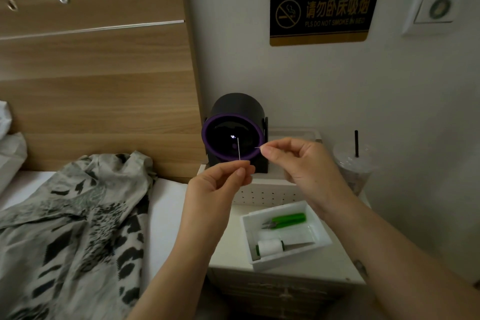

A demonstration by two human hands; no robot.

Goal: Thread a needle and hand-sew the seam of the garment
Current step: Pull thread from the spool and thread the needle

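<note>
L hand [220, 184] pinching needle [238, 149] upright, R hand [298, 163] thread [257, 147] just beside

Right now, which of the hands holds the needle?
The left hand pinches the needle upright; the right hand pinches only a thread end.

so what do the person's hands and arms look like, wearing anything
The left hand and right hand are bare: no gloves, rings or watch, and no sleeves on the forearms in view. Nails look short and unpainted. The right forearm has a small dark mark, possibly a tattoo.
</note>
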